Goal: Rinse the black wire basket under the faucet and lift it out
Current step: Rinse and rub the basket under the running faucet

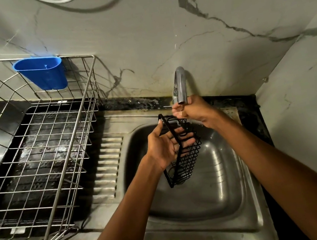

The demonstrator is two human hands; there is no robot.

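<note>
The left hand [165,145] grips the black wire basket [181,151], tilted over the sink [218,203] to drain; at one o'clock, the right hand [193,112] clasps the faucet [180,84] spout, probably steering water.

You see a black wire basket [185,153] with diamond mesh | chrome-silver faucet [180,84] | dull grey steel sink [217,193] with ribbed drainboard | silver grid dish rack [40,151] | bright blue cup [42,73] | pale grey wall [139,29], dark marble veins
</note>
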